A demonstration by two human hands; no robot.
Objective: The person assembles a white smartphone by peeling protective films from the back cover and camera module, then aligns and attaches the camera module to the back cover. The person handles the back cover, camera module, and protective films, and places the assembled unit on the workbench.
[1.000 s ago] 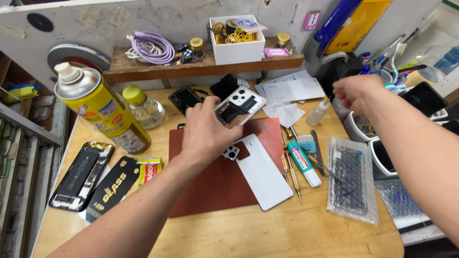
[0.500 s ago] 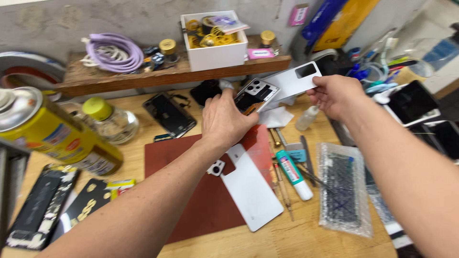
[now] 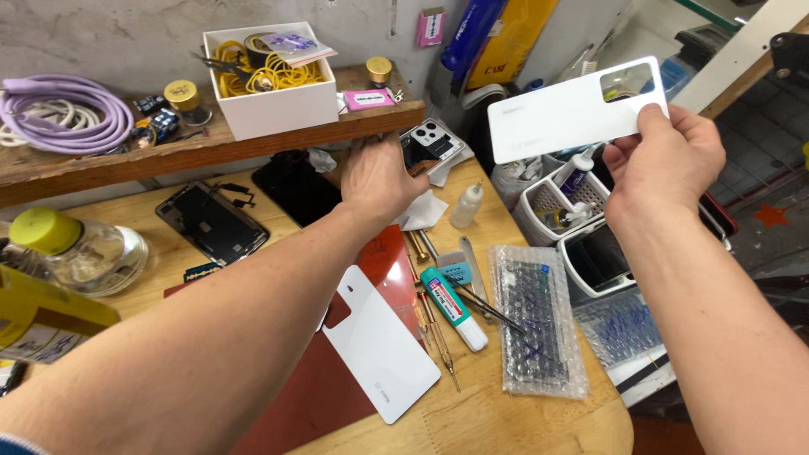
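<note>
My left hand (image 3: 381, 177) reaches to the back of the wooden bench and grips a phone (image 3: 431, 143) whose rear camera block faces up. My right hand (image 3: 667, 156) is raised at the right and pinches a white phone back cover (image 3: 566, 109) by its corner with the camera cut-out, holding it flat in the air above a white organiser (image 3: 539, 202). A second white back cover (image 3: 381, 341) lies on the red work mat (image 3: 303, 392) below my left forearm.
A white box (image 3: 282, 105) of yellow cables and a purple cable coil (image 3: 59, 114) sit on a wooden shelf. A black phone screen (image 3: 212, 221), glue tube (image 3: 453, 307), screwdrivers (image 3: 434, 333), bubble-wrap bag (image 3: 535, 329), small squeeze bottle (image 3: 468, 205) and a yellow-capped bottle (image 3: 80, 253) lie about the bench.
My right hand picked up the white back cover and lifted it up and to the right. My left hand carried the phone toward the shelf at the back. The view swung right.
</note>
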